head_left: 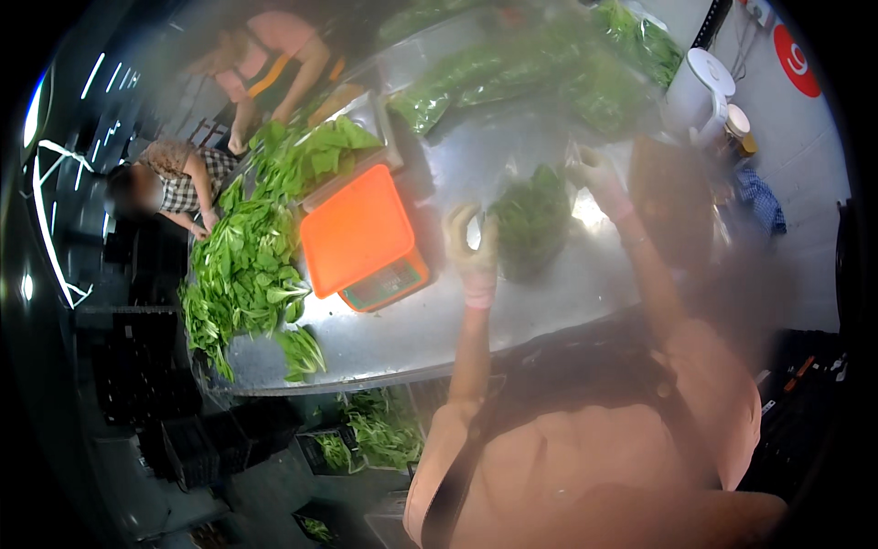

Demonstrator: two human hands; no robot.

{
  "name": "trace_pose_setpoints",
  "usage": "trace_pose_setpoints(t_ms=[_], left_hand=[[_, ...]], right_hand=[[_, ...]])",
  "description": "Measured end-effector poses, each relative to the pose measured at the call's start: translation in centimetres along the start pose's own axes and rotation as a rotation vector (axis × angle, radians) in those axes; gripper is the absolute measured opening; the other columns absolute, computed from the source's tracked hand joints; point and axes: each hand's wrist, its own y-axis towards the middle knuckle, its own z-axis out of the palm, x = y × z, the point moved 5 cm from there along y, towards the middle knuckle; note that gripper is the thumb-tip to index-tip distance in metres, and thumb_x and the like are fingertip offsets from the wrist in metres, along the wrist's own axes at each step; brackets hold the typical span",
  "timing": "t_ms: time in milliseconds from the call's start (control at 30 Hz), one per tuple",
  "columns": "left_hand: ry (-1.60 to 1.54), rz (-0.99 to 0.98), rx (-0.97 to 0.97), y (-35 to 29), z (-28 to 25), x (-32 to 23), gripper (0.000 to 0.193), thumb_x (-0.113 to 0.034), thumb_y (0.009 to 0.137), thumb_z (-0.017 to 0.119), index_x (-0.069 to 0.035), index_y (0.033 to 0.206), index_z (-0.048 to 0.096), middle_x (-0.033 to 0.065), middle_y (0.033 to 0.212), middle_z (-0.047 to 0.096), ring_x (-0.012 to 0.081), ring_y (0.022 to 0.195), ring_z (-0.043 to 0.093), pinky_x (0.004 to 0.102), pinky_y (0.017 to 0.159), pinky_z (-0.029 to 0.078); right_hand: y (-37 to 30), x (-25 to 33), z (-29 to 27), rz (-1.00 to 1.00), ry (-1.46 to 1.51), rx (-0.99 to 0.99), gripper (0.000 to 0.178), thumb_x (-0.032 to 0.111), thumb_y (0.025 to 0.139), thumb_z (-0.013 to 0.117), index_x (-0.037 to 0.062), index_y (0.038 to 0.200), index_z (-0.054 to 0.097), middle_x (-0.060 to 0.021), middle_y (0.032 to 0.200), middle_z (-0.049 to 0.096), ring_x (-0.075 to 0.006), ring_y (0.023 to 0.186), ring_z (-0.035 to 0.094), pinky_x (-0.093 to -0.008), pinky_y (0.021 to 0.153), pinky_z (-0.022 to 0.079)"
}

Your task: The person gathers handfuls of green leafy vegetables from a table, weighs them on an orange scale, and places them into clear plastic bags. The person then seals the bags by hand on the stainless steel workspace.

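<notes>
A clear plastic bag of leafy greens (530,220) lies on the metal table between my two gloved hands. At its left side my left hand (473,242) is closed, with thumb and finger bent into a ring, seemingly pinching the bag's edge. My right hand (599,183) is closed at the bag's upper right, where thin clear film shows by its fingertips. Haze over the picture blurs both grips. Left of my left hand stands an orange scale (361,238) with a flat top and a small display.
Loose leafy greens (242,274) cover the table's left side. Filled bags (512,78) lie at the back. A white jug (700,87) stands back right. Two people (187,178) work across the left end. Crates of greens (380,430) sit below the table edge (366,384).
</notes>
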Motion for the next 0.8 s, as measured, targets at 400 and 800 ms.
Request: trace_pose_setpoints(t_ms=[400, 800], left_hand=[[-0.291, -0.39, -0.046, -0.2, -3.2, 0.7, 0.015, -0.002, 0.08, 0.063, -0.005, 0.075, 0.049, -0.0003, 0.072, 0.051, 0.0057, 0.062, 0.043, 0.0199, 0.058, 0.037], [-0.47, -0.329, -0.091, -0.7, -5.5, 0.1, 0.014, -0.001, 0.084, 0.059, -0.004, 0.079, 0.046, 0.0071, 0.079, 0.058, 0.0105, 0.062, 0.054, 0.0233, 0.057, 0.047]], right_hand=[[-1.9, 1.2, 0.6, -0.041, 0.057, -0.114, 0.01, 0.011, 0.088, 0.049, 0.0019, 0.086, 0.053, -0.0022, 0.068, 0.055, -0.0071, 0.056, 0.049, -0.0197, 0.052, 0.04], [-6.1, 4.7, 1.9, -0.135, -0.042, -0.24, 0.008, 0.008, 0.09, 0.045, 0.0007, 0.088, 0.048, -0.0046, 0.07, 0.052, -0.0093, 0.06, 0.049, -0.0221, 0.056, 0.042]])
